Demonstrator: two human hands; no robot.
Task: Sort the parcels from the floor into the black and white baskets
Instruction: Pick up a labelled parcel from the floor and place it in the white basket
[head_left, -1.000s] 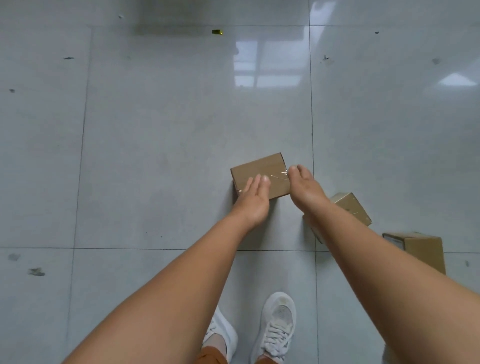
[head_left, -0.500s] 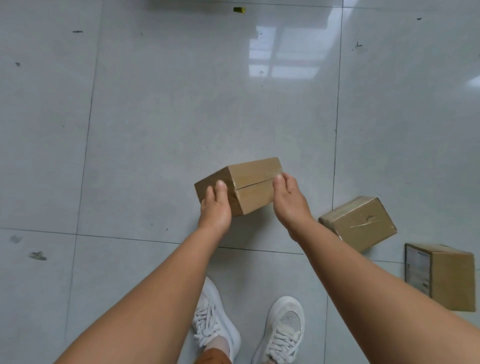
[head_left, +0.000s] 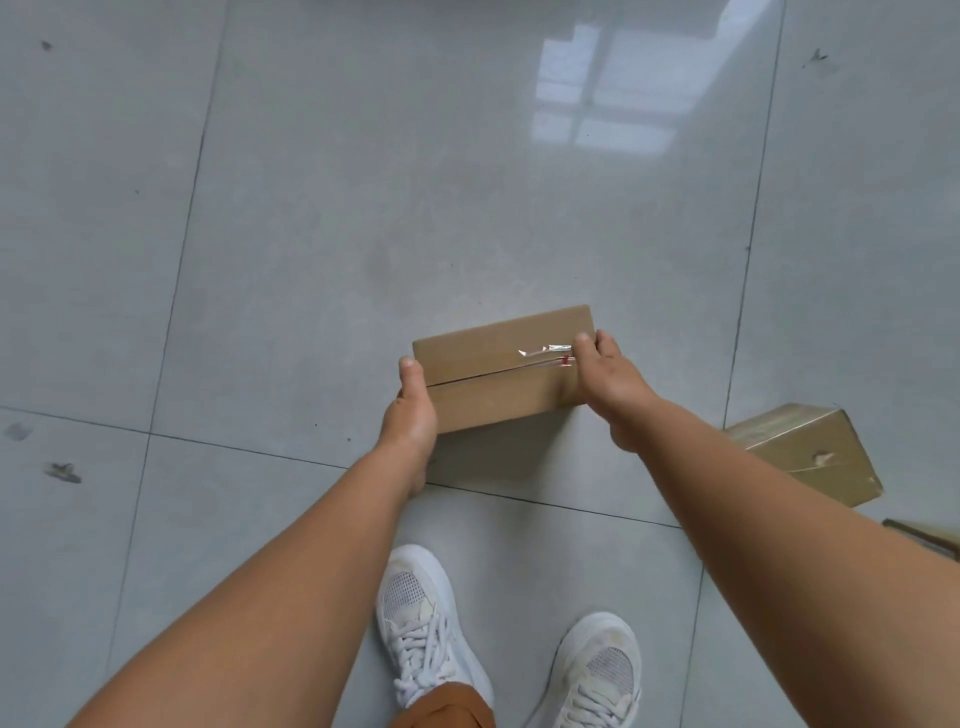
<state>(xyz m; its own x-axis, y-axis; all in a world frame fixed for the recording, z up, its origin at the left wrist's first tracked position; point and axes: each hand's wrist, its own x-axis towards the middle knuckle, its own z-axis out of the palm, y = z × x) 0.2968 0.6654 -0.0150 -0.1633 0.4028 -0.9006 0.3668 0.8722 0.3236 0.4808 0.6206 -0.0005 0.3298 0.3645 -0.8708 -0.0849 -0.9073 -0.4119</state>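
Both hands are closed on one cardboard parcel (head_left: 501, 366) at frame centre: left hand (head_left: 411, 415) at its left end, right hand (head_left: 609, 384) at its right. A second parcel (head_left: 810, 452) is seen on the floor (head_left: 363, 208) at lower right.

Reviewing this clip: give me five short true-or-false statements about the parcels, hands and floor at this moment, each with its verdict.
1. Both hands hold one cardboard parcel, the left hand and right hand at opposite ends. True.
2. The held parcel has torn tape beside its seam. True.
3. A black basket stands on the floor. False: no basket is in view.
4. Another parcel lies on the grey tiled floor to the person's right. True.
5. The person wears black boots. False: white sneakers.
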